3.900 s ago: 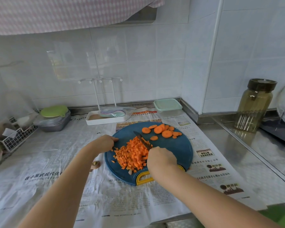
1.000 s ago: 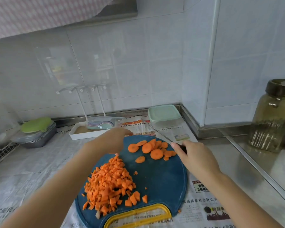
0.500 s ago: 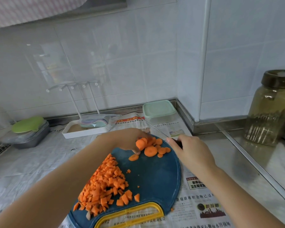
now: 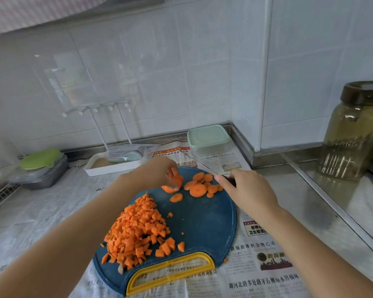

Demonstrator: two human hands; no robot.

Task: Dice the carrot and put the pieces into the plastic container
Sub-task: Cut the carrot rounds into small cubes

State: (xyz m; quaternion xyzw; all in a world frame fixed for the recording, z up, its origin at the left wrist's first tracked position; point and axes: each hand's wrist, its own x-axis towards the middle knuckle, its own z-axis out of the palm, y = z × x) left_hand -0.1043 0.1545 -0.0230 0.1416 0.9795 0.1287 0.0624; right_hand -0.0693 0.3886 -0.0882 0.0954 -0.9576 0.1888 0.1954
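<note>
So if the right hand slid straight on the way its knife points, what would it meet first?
Probably the white tray and its rack by the wall: the right hand aims the knife back-left over the newspaper, though the blade's height is unclear.

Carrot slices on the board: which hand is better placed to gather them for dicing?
Left. The left hand pinches some carrot slices beside the rest, while the right hand is busy gripping the knife, its blade angled toward the back wall.
</note>
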